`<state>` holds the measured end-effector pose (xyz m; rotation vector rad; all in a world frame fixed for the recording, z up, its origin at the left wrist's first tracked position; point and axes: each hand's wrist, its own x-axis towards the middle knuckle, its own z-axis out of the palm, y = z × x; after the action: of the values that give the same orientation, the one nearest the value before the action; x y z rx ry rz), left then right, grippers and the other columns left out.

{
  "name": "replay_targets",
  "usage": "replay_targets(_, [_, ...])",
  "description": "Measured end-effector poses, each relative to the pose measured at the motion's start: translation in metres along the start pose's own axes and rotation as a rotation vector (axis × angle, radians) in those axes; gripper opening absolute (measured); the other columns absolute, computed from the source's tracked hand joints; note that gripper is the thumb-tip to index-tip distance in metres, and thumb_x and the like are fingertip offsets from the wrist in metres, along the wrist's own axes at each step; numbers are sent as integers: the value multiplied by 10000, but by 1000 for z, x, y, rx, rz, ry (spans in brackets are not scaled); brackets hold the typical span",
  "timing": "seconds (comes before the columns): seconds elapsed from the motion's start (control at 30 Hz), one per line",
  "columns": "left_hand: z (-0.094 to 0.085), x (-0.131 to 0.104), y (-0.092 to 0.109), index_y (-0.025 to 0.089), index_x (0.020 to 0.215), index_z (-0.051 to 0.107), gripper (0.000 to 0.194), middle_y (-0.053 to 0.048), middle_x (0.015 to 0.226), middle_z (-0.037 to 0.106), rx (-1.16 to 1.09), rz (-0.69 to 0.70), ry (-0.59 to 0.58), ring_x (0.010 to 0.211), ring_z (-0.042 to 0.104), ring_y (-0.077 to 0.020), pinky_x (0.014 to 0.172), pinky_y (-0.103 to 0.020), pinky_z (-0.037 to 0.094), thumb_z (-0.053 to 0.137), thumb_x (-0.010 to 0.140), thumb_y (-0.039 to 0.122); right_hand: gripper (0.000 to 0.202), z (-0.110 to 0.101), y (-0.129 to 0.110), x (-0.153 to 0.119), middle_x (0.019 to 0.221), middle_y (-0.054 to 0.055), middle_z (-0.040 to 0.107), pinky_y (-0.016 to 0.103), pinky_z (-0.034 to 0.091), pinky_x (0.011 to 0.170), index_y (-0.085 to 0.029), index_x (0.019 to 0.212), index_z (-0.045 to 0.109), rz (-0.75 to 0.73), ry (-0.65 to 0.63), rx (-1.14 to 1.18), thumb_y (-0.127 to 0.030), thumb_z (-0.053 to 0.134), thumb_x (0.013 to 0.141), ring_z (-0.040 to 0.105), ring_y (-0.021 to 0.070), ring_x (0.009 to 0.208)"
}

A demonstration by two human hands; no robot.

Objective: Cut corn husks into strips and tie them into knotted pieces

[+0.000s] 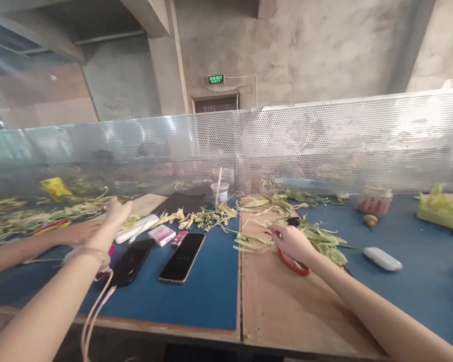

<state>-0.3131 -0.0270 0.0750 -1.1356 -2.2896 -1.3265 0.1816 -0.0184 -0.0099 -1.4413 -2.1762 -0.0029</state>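
My right hand rests on the brown board and grips red-handled scissors, its fingertips touching a pale green leaf strip. A heap of green leaves and husks lies just behind it. My left hand is raised over the blue table with fingers apart and nothing in it. It hovers close to a long white case. A band with a pink cord circles my left wrist.
Another person's arm reaches in from the left beside piled leaves. Two phones, a small pink-white box, a cup with a straw, a white device, a plastic tub and a yellow-green bag lie about. A perforated metal screen closes the far side.
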Motion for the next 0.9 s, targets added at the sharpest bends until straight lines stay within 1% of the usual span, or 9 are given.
replay_targets(0.07, [7,-21,27,36,1216,410,458,-158,1277,485,-60,18,-108,1146,474,-275,945,-406,379,475,805,227,301,-2,3,1,769,35,676,223,396,620,-209,1025,625,-23,8,101,-225,422,803,607,163,681])
replay_targets(0.17, [17,-76,75,131,1180,482,381,-80,1187,572,-176,198,-265,1037,559,-189,896,-308,427,466,813,232,300,-5,8,3,756,31,669,219,413,648,-178,1021,628,-85,-14,245,-201,443,786,588,145,656])
replay_targets(0.2, [21,-99,92,128,1163,499,370,-86,1158,587,-240,315,-322,1023,563,-185,893,-304,426,464,809,230,293,-5,9,3,779,34,670,219,416,658,-172,1013,633,-105,-20,276,-205,450,786,586,143,667])
replay_targets(0.33, [41,-192,145,196,920,639,237,-38,952,672,-294,754,-733,878,610,-170,801,-274,448,460,805,302,284,-4,14,4,783,46,662,236,410,643,-169,988,646,-78,-25,261,-302,468,811,570,150,660])
replay_targets(0.4, [56,-226,164,204,837,659,217,-43,876,681,-215,875,-794,820,615,-191,738,-280,447,494,779,333,308,-2,17,6,744,45,649,239,397,611,-165,992,642,-48,-34,212,-352,482,807,553,149,624])
replay_targets(0.47, [72,-249,178,195,812,658,237,-61,833,680,-157,857,-812,776,620,-202,658,-269,441,512,762,375,311,1,21,7,756,44,644,233,387,595,-159,1009,631,-60,-65,182,-332,525,774,544,147,620])
replay_targets(0.67, [106,-273,192,188,692,656,133,-60,708,660,-134,929,-826,681,608,-197,578,-250,403,588,684,302,409,11,26,6,850,46,643,218,389,620,-157,1057,608,-154,-151,185,-114,556,653,556,157,717])
replay_targets(0.8, [110,-271,183,178,711,675,107,-70,749,671,-186,861,-824,693,603,-186,609,-251,408,587,672,225,448,12,17,4,793,53,640,222,387,620,-133,1066,605,-134,-127,196,-9,474,656,544,144,675])
replay_targets(0.9, [110,-259,177,164,709,675,180,-67,736,670,-323,761,-817,699,603,-194,642,-271,423,588,699,321,438,13,10,8,738,29,625,223,387,620,-145,1091,583,-132,-31,256,-14,474,688,530,127,636])
